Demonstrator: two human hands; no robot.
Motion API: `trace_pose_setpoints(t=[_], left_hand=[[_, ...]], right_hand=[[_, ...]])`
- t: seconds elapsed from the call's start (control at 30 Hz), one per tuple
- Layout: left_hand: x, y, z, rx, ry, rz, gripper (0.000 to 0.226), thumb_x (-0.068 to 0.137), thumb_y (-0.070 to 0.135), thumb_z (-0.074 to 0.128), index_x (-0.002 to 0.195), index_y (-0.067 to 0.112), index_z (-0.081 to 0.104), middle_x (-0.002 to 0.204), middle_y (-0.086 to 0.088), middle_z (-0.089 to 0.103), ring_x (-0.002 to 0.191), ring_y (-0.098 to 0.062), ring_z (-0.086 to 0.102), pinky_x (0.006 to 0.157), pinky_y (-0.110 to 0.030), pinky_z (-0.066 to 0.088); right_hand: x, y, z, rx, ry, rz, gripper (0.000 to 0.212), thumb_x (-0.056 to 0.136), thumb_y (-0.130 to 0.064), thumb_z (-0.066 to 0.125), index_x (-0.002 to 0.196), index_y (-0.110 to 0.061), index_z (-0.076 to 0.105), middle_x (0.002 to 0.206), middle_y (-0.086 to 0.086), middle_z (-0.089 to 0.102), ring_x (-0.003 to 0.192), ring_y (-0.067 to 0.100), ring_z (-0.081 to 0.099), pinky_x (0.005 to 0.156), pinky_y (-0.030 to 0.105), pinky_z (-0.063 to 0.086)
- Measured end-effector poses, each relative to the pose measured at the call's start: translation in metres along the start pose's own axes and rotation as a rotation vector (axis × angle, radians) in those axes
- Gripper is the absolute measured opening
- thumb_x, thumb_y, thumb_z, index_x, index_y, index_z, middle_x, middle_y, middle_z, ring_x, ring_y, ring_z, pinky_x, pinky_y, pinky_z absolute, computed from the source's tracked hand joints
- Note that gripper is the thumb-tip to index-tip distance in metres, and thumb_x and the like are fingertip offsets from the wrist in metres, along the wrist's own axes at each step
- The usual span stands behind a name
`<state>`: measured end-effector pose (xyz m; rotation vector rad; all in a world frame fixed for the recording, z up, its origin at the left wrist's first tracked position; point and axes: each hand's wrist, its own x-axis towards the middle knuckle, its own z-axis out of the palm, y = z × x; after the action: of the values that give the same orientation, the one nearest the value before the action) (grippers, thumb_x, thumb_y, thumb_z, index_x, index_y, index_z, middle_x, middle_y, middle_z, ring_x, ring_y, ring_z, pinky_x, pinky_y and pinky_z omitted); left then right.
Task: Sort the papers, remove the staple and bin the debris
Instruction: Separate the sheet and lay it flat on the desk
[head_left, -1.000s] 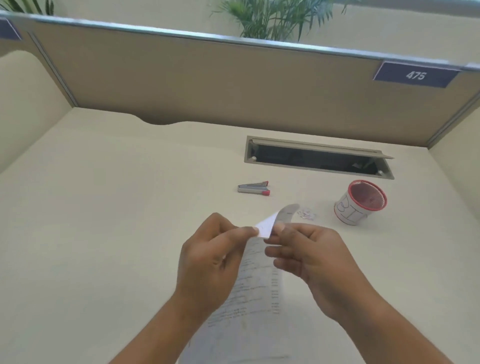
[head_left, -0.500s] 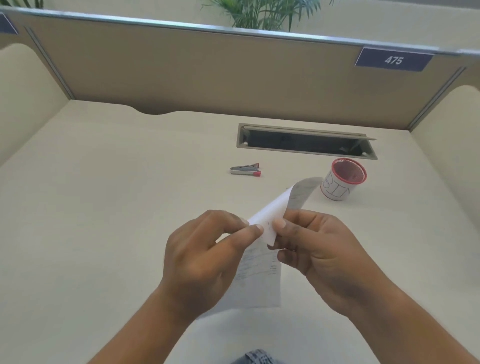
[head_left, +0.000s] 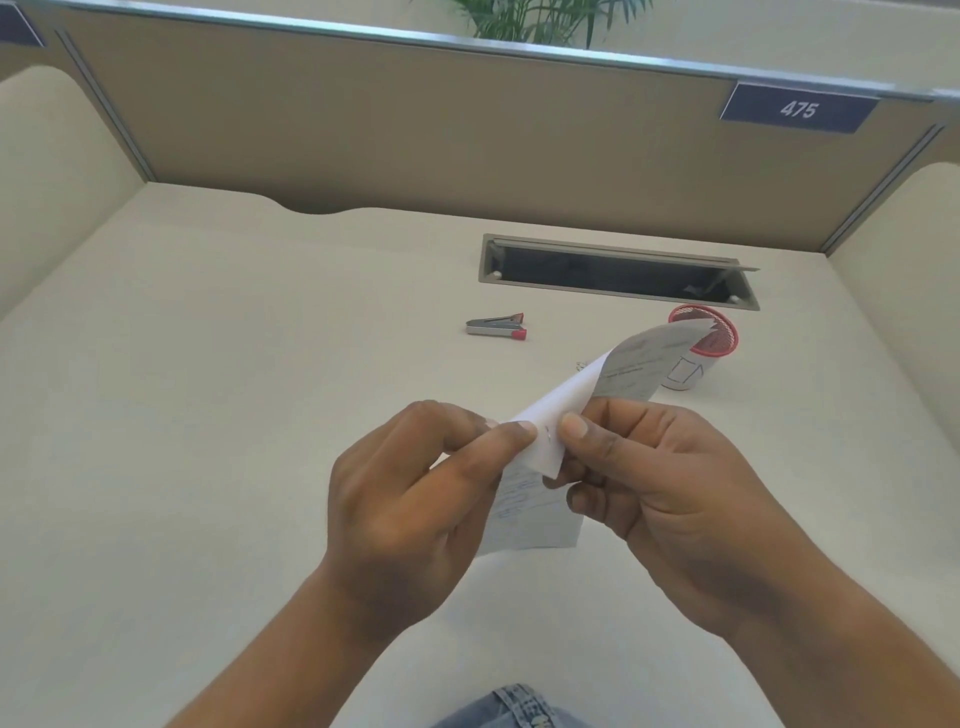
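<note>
Two hands w/ thin folded papers

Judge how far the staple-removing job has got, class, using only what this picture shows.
Done: nothing certain. In hand: left hand and right hand pinch the papers beside a small staple-like mark. Left: the staple remover lies untouched, and the red-rimmed bin awaits debris.

Left hand and right hand raised together, thumbs and forefingers pinched closed
</note>
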<state>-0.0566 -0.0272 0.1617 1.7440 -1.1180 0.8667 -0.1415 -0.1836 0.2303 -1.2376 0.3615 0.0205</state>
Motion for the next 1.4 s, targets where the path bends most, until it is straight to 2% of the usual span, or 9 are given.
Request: trace_pose_setpoints(t=[0.23,0.53,0.77,0.87,1.03,1.13,1.23,1.3,1.4], left_hand=[[-0.003,0.004,-0.001,-0.026,0.028,-0.002,0.017,0.094,-0.003,0.064,0.106,0.008,0.07,0.085,-0.007,0.062,0.074,-0.025,0.07,0.061,-0.034,0.055],[-0.001,0.013,-0.009,-0.018,0.025,-0.014,0.014,0.096,0.0,0.063,0.104,0.009,0.068,0.077,-0.015,0.069,0.074,-0.026,0.07,0.06,-0.036,0.054],[0.008,0.015,-0.012,-0.249,0.025,-0.408,0.01,0.088,0.005,0.071,0.093,0.012,0.075,0.085,0.012,0.072,0.077,-0.005,0.068,0.07,-0.017,0.053],[0.018,0.013,-0.015,-0.393,0.056,-0.701,0.013,0.089,0.02,0.072,0.09,0.032,0.078,0.08,0.017,0.076,0.073,-0.005,0.071,0.067,-0.02,0.057],[0.035,0.004,-0.017,-0.723,0.121,-0.959,0.006,0.086,0.027,0.075,0.087,0.028,0.08,0.084,0.003,0.08,0.071,-0.017,0.075,0.063,-0.031,0.061],[0.04,-0.001,-0.016,-0.884,0.128,-1.025,0.012,0.08,0.031,0.077,0.087,0.022,0.081,0.086,-0.003,0.081,0.071,-0.022,0.077,0.061,-0.032,0.061],[0.041,-0.008,-0.013,-0.934,0.144,-1.079,0.018,0.075,0.034,0.079,0.085,0.019,0.081,0.086,-0.006,0.081,0.07,-0.023,0.076,0.06,-0.034,0.06],[0.04,-0.012,-0.011,-0.942,0.155,-1.103,0.02,0.073,0.036,0.08,0.084,0.02,0.081,0.085,-0.006,0.081,0.069,-0.023,0.076,0.061,-0.035,0.06],[0.038,-0.017,-0.009,-0.942,0.165,-1.12,0.02,0.072,0.037,0.08,0.083,0.019,0.08,0.085,-0.005,0.08,0.07,-0.024,0.076,0.062,-0.037,0.061]], right_hand=[[-0.004,0.002,0.002,-0.024,0.01,-0.019,0.023,0.07,-0.03,0.068,0.076,-0.01,0.076,0.07,0.004,0.07,0.063,0.009,0.061,0.053,0.016,0.046],[-0.011,0.005,0.002,-0.057,-0.015,-0.069,0.024,0.071,-0.03,0.071,0.083,-0.01,0.078,0.077,0.006,0.071,0.066,0.012,0.058,0.056,0.018,0.045],[-0.014,0.008,0.0,-0.001,0.003,-0.113,0.034,0.072,-0.034,0.075,0.098,-0.013,0.077,0.087,0.009,0.076,0.068,0.015,0.065,0.055,0.02,0.051],[-0.012,0.008,-0.01,-0.164,0.215,-0.317,0.038,0.067,-0.039,0.073,0.099,-0.02,0.076,0.094,0.007,0.077,0.075,0.013,0.068,0.059,0.02,0.053],[0.002,0.028,-0.06,-0.415,0.655,-0.545,0.061,0.074,-0.042,0.076,0.127,-0.035,0.046,0.13,-0.02,0.054,0.117,0.0,0.056,0.088,0.026,0.051],[0.013,0.047,-0.083,-0.241,0.462,-0.445,0.071,0.079,-0.04,0.067,0.14,-0.026,0.033,0.144,-0.009,0.049,0.129,0.011,0.051,0.104,0.041,0.041],[0.014,0.069,-0.091,-0.067,0.163,-0.283,0.047,0.09,-0.035,0.058,0.131,-0.012,0.054,0.131,0.016,0.064,0.116,0.03,0.063,0.093,0.042,0.054],[0.011,0.08,-0.092,-0.094,0.147,-0.234,0.032,0.093,-0.029,0.057,0.118,-0.013,0.067,0.124,0.02,0.067,0.106,0.033,0.068,0.086,0.039,0.058],[0.01,0.086,-0.089,-0.055,0.167,-0.207,0.033,0.09,-0.023,0.054,0.116,-0.01,0.069,0.119,0.018,0.071,0.104,0.035,0.069,0.082,0.038,0.058]])
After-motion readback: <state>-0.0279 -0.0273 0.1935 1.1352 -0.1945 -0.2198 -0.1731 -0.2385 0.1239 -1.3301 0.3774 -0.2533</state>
